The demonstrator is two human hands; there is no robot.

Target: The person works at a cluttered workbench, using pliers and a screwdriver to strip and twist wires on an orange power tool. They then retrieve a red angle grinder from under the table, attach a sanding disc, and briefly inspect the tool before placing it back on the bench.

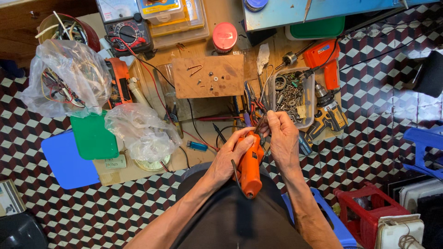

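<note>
My left hand (229, 156) grips an orange hand-held tool body (249, 167) held upright over my lap, its butt end pointing toward me. My right hand (282, 138) pinches thin wires or a small part (261, 121) at the tool's top end, fingers closed on it. A black wire runs down the tool's left side. Both hands are close together, just in front of the low wooden work board (138, 166).
A clear tub of screws and metal parts (290, 96) lies just beyond my right hand. An orange drill (325, 62), a yellow-black drill (330, 117), a multimeter (127, 32), plastic bags (140, 131) of parts, a green lid (93, 137) and a blue lid (64, 161) surround it. Red crate (369, 214) at right.
</note>
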